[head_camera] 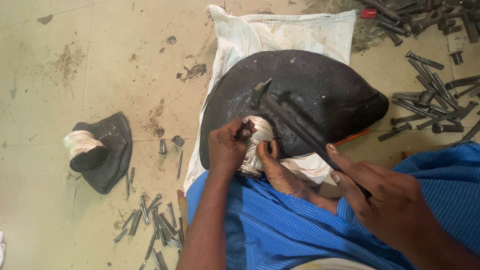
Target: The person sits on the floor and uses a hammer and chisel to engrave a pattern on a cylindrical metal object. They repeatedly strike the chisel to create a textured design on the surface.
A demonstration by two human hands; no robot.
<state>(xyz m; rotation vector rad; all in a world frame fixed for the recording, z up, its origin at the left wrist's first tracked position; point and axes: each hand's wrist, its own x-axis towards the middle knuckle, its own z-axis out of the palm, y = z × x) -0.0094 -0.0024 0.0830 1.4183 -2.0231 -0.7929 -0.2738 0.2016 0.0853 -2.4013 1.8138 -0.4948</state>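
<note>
Nearest us, our right hand (395, 205) wraps its fingers around a dark hammer (295, 125) handle. Just beyond, our left hand (226, 150) pinches a small punch (245, 128) upright on the embossed silver vessel (256, 145), a foot (280, 172) bracing it beside those fingers. Past them lies the black pitch block (320, 95).

We see a pale tiled floor (75, 40), stained with dark spots. On it lies a white cloth sack (280, 30) under a big black pad (320, 95). To the left lies a smaller black pad (112, 150). Metal punches (155, 225) lie scattered below it, and more punches (430, 95) at the right.
</note>
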